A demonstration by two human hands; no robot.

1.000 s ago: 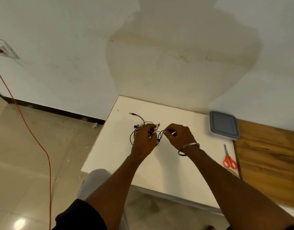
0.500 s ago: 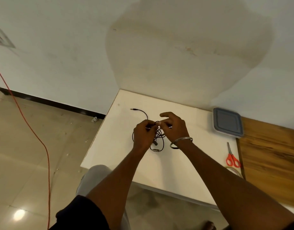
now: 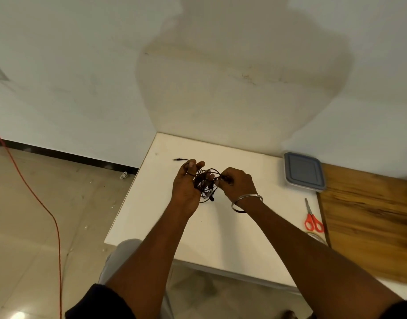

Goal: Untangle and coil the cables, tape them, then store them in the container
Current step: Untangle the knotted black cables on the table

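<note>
Head view: thin black cables (image 3: pixel 206 183), a tangle over the white tabletop (image 3: pixel 220 229), gripped by the left hand (image 3: pixel 186 188) while the right hand (image 3: pixel 238 185) pinches one strand; probably light, limp, snag-prone, best led from the free plug end.

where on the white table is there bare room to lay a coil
Bare table lies left of the left hand, out to its left edge, and between the right hand and the scissors. Crowded at the cable tangle and along the right edge: container, scissors, tape roll.

White wall (image 3: pixel 83 65) (shadowed), beige tiled floor (image 3: pixel 25 215), white table (image 3: pixel 220 238).
</note>
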